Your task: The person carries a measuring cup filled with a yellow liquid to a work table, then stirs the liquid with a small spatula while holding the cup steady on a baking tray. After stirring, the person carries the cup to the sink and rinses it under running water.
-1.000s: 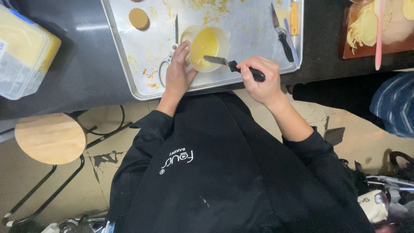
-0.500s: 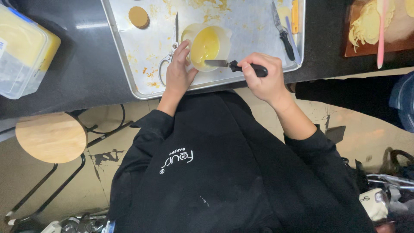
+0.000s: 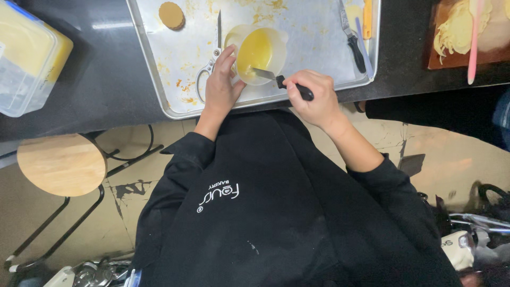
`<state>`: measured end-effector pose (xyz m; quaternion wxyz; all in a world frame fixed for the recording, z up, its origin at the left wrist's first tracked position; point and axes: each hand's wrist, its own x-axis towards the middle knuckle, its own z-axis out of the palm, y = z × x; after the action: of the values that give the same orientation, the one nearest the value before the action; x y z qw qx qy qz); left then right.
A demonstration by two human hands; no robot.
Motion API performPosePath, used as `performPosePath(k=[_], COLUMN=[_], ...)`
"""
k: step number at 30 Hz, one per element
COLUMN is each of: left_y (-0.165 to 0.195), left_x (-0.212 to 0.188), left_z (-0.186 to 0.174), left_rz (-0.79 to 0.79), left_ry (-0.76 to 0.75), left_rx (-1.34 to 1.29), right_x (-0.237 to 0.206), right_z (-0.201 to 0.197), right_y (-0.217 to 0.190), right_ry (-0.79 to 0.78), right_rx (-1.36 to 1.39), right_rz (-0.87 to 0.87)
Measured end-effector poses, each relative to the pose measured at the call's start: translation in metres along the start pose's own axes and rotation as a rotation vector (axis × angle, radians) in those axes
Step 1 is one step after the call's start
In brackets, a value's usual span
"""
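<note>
A clear plastic cup (image 3: 260,53) with yellow cream inside lies tilted on a smeared metal baking tray (image 3: 175,109). My left hand (image 3: 220,87) grips the cup's side. My right hand (image 3: 313,98) is closed round the black handle of a small spatula (image 3: 281,82), whose blade tip reaches into the cup's mouth. Scissors (image 3: 211,58) lie on the tray just left of my left hand, partly hidden by it. A round brown biscuit (image 3: 171,15) sits at the tray's far left.
A knife (image 3: 353,40) and an orange-handled tool (image 3: 367,16) lie on the tray's right side. A plastic tub of yellow cream (image 3: 29,56) stands on the dark counter at left. A board with pale dough (image 3: 457,32) and a pink spatula (image 3: 474,37) is at right. A wooden stool (image 3: 61,165) stands below.
The cup has tipped further toward me and the spatula blade has gone deeper into it. The view has shifted slightly, so the tray sits higher in the frame.
</note>
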<state>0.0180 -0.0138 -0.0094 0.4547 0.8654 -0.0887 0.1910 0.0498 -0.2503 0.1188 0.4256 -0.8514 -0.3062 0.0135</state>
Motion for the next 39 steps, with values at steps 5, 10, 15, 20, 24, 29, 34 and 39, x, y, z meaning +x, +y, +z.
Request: performPosePath(k=[5, 10, 15, 20, 24, 29, 34, 39], left_y=[0.000, 0.000, 0.000, 0.000, 0.000, 0.001, 0.002, 0.001], left_x=[0.000, 0.000, -0.001, -0.003, -0.002, -0.002, -0.002, -0.002], left_z=[0.001, 0.001, 0.001, 0.000, 0.001, 0.001, 0.001, 0.002], left_rz=[0.018, 0.038, 0.018, 0.025, 0.012, 0.026, 0.019, 0.031], left_ry=[0.013, 0.009, -0.006, 0.001, 0.002, 0.011, 0.018, 0.015], left_rx=[-0.002, 0.008, 0.014, 0.021, 0.011, 0.004, 0.011, 0.002], right_x=[-0.001, 0.006, 0.006, 0.001, 0.001, 0.006, 0.004, 0.002], right_z=[-0.022, -0.011, 0.002, -0.015, -0.024, 0.000, 0.001, -0.020], right_y=[-0.001, 0.006, 0.006, 0.000, 0.000, 0.004, 0.001, -0.004], right_ry=[0.063, 0.073, -0.011, -0.027, 0.050, 0.040, -0.016, -0.024], right_rx=[0.032, -0.002, -0.036, -0.001, 0.002, 0.010, -0.021, 0.017], right_rz=[0.101, 0.030, -0.042, 0.062, 0.066, 0.001, -0.019, 0.028])
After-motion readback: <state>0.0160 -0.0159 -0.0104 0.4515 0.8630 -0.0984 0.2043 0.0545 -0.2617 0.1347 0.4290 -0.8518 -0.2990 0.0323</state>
